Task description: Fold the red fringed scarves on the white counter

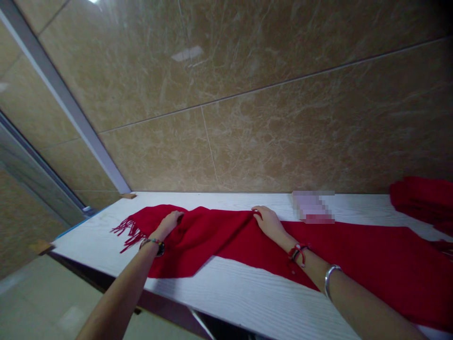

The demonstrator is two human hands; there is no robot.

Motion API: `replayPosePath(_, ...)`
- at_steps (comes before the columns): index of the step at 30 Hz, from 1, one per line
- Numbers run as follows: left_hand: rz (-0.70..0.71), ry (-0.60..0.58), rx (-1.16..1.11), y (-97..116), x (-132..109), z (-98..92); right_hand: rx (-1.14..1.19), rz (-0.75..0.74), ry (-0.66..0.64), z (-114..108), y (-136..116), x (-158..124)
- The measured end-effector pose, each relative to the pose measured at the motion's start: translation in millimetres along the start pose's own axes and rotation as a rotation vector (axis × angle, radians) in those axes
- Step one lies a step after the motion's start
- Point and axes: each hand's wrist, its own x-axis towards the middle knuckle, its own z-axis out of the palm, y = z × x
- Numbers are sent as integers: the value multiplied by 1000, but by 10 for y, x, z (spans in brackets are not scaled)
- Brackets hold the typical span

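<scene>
A long red scarf (pixel 212 231) stretches across the white table (pixel 198 293), with fringe at its left end and its right part running out toward the lower right. Part of its middle is folded over itself at a slant. My left hand (pixel 169 224) grips the cloth near the fringed end, its fingertips partly hidden in a crease. My right hand (pixel 267 222) pinches the upper edge of the scarf at the fold, thumb and fingers closed on the cloth.
A folded pile of red cloth (pixel 423 200) lies at the table's right end. A blurred pale, flat item (pixel 311 205) sits by the back edge. Behind the table rises a brown tiled wall (pixel 247 132). A wooden block (pixel 40 246) shows at the left corner.
</scene>
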Motion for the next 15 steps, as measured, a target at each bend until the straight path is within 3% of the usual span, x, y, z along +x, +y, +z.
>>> replayPosePath(4,-184,55,176,-178,-97,-188,-3,25,10,-25,-4,-12)
replayPosePath(9,-368,280,336,-341,-223,-634,-17,46,32,5,13,3)
replayPosePath(12,-244,281,338,-153,-122,-673,-11,66,44,36,26,18)
replayPosePath(15,46,94,296,221,34,-409,10,78,49,37,24,16)
